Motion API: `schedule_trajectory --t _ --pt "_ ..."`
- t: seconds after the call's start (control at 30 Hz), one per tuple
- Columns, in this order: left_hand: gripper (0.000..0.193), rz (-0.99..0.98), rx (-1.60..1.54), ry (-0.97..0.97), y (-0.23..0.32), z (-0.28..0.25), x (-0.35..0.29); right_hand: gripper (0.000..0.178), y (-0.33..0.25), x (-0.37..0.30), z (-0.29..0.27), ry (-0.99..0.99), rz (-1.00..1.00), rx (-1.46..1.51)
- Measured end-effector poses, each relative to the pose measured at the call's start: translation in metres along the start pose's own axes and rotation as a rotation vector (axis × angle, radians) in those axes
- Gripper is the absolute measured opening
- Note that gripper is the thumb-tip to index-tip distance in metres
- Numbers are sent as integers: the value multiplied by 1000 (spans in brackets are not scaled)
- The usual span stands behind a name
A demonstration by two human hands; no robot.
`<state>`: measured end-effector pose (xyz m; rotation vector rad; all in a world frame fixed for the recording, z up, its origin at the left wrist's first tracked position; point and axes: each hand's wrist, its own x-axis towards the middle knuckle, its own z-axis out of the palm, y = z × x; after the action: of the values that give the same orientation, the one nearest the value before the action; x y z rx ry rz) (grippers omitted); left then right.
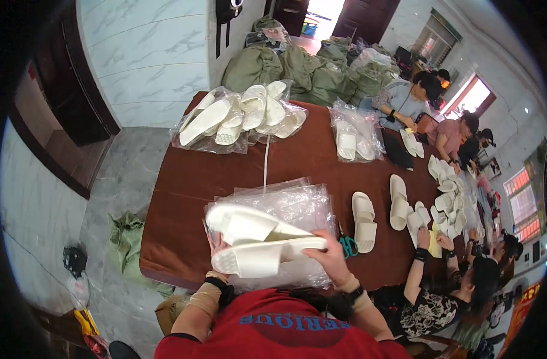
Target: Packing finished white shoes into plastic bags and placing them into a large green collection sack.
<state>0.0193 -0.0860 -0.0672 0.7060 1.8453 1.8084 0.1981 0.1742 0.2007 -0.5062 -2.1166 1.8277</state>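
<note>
I hold a pair of white slippers [255,257] over a stack of clear plastic bags [306,203] at the table's near side. They lie one beside the other, the farther one smeared by motion. My right hand [332,257] grips them at the right end, thumb on the near slipper. At the other end my left hand [218,244] holds them from behind and below; most of its fingers are hidden. To the right of my right hand lie teal-handled scissors [348,245]. A loose white slipper [364,221] rests just beyond them, and another slipper [398,203] lies farther right.
Bagged white slippers [243,113] are heaped at the far left of the brown-covered table [178,209], with another bagged pair [354,140] farther right. A pile of slippers [450,197] lies between co-workers seated along the right. Green sacks [309,69] stand behind the table.
</note>
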Motion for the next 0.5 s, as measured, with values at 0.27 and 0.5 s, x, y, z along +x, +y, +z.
schedule_trajectory --t 0.27,0.5 --pt "69 2 1184 25 93 6 14 40 173 -9 -78 242 223 -214" --pt "42 143 917 50 113 -27 18 52 129 2 -73 44 235 75"
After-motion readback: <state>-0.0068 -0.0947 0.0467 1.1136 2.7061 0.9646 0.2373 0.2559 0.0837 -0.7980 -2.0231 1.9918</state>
